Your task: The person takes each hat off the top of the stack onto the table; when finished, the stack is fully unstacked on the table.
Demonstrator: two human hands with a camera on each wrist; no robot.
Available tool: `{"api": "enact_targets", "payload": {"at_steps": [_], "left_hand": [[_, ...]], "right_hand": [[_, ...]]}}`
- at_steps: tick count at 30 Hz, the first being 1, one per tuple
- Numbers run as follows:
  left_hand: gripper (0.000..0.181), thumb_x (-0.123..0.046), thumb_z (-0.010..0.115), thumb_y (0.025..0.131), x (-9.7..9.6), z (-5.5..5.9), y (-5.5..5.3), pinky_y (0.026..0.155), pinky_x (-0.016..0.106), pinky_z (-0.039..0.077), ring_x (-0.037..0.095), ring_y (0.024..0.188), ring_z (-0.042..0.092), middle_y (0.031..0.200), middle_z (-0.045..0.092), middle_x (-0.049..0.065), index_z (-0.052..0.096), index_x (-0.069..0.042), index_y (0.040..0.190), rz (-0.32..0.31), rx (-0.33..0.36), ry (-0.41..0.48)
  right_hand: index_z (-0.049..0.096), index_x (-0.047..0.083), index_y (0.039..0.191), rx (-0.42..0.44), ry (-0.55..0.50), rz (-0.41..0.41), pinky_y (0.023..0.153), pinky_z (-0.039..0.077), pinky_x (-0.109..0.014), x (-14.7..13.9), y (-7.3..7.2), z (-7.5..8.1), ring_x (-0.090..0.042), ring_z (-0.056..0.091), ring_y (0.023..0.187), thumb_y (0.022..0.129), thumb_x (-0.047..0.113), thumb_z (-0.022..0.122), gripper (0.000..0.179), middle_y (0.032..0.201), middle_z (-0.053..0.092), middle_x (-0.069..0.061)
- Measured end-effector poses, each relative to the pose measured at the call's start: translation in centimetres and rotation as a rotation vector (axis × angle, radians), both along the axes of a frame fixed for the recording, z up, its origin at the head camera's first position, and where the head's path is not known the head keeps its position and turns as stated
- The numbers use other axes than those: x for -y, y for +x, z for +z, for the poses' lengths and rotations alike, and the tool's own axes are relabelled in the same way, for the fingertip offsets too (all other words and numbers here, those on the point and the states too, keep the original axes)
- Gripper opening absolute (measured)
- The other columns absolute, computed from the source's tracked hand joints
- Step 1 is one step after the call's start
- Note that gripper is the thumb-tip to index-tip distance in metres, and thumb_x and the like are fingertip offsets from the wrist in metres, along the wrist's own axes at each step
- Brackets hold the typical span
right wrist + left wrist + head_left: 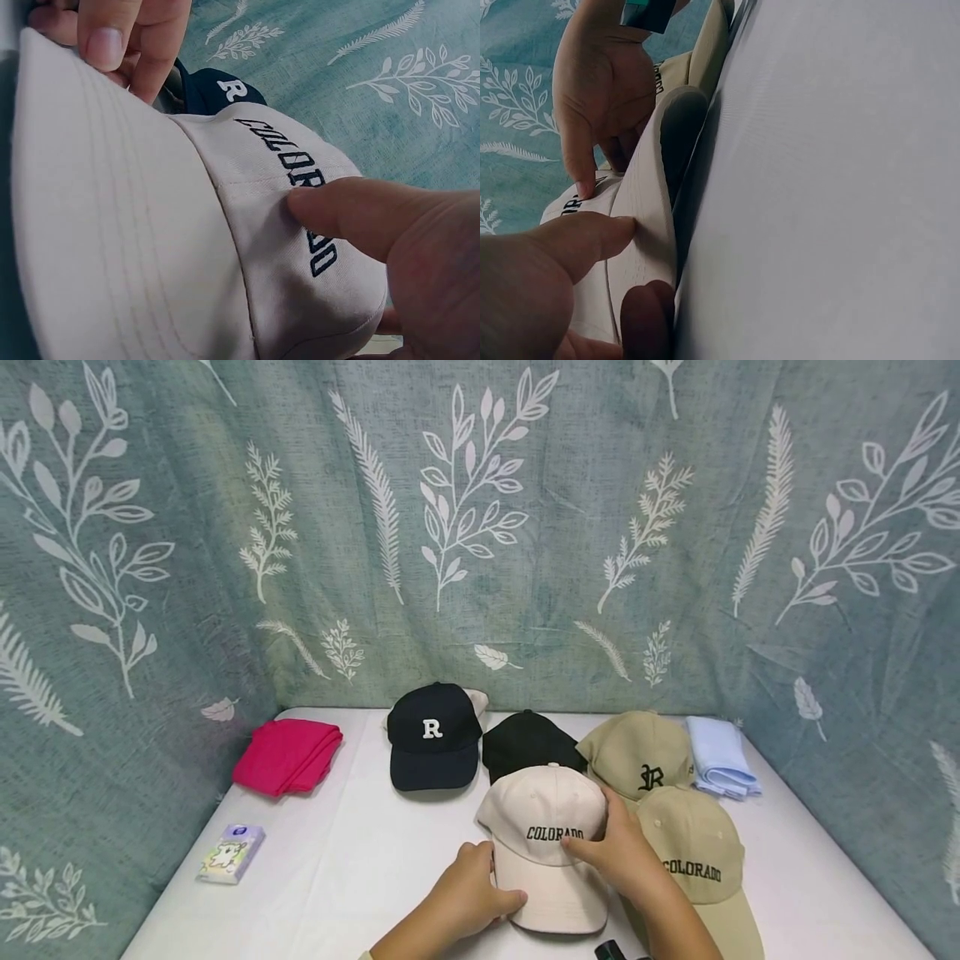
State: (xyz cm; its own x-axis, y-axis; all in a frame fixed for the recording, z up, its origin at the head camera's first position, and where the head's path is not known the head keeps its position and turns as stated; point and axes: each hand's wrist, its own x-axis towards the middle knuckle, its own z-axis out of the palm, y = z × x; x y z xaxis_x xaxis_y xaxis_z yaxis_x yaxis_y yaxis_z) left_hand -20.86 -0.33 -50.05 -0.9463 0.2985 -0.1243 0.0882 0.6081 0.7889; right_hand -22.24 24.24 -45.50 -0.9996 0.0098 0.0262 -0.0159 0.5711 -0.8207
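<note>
A cream baseball cap [557, 893] with dark COLORADO lettering sits on the white table, its brim toward me. My left hand [474, 893] pinches the brim's left edge, thumb on top; in the left wrist view the brim [646, 202] is slightly raised off the cloth. My right hand [628, 847] holds the right side of the crown, and its thumb [337, 214] presses on the lettering in the right wrist view. The right fingers behind the crown are mostly hidden. Just behind this cap stands a black cap [528, 739], partly covered by it.
Tan caps, one COLORADO [693, 839] and one with an ornate letter [630, 752], lie to the right near folded light-blue cloth [720, 756]. A navy R cap [433, 760] covers a pale one. Left are red folded cloth [285, 756] and a small tissue pack [232, 853].
</note>
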Motion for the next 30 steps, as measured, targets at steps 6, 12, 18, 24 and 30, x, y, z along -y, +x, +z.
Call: {"api": "enact_targets", "payload": {"at_steps": [6,12,18,24,30], "left_hand": [[0.063,-0.043,0.088,0.08,0.3,-0.1,-0.2,0.066,0.032,0.048,0.018,0.069,0.06,0.104,0.053,0.009,0.058,-0.001,0.117,-0.007,0.018,0.02],[0.062,-0.035,0.085,0.083,0.6,-0.5,-0.4,0.059,0.03,0.045,0.016,0.058,0.064,0.1,0.053,0.008,0.057,0.002,0.125,0.007,0.04,0.1],[0.058,-0.028,0.084,0.087,0.9,-0.5,-0.6,0.051,0.03,0.053,0.017,0.058,0.066,0.099,0.054,0.007,0.058,0.003,0.128,0.027,0.11,0.193],[0.065,-0.029,0.081,0.09,1.5,0.1,-0.7,0.053,0.031,0.056,0.017,0.062,0.067,0.1,0.055,0.006,0.055,0.007,0.139,0.048,0.146,0.208],[0.055,-0.029,0.075,0.096,2.5,0.1,-1.1,0.054,0.03,0.059,0.018,0.063,0.066,0.1,0.057,0.008,0.059,0.006,0.135,0.074,0.148,0.244]], "right_hand": [[0.022,0.0,0.162,-0.007,0.01,0.002,0.116,0.041,-0.056,-0.1,-0.1,0.0,-0.043,0.049,0.14,0.083,0.021,0.089,0.106,0.157,0.041,-0.03],[0.019,-0.003,0.162,-0.018,0.035,0.001,0.118,0.039,-0.058,-0.3,-0.2,-0.1,-0.045,0.046,0.142,0.084,0.026,0.088,0.109,0.159,0.037,-0.032],[0.021,-0.01,0.16,-0.089,0.041,-0.021,0.111,0.049,-0.056,-0.4,-0.4,-0.1,-0.046,0.056,0.134,0.086,0.025,0.087,0.105,0.154,0.042,-0.037],[0.023,-0.002,0.162,-0.085,0.02,-0.088,0.113,0.048,-0.054,-0.4,-0.3,0.4,-0.052,0.049,0.139,0.091,0.027,0.083,0.097,0.157,0.033,-0.037],[0.026,0.001,0.162,-0.11,-0.106,-0.141,0.114,0.047,-0.05,-0.3,-0.3,0.7,-0.05,0.044,0.144,0.096,0.02,0.076,0.085,0.16,0.029,-0.032]]}}
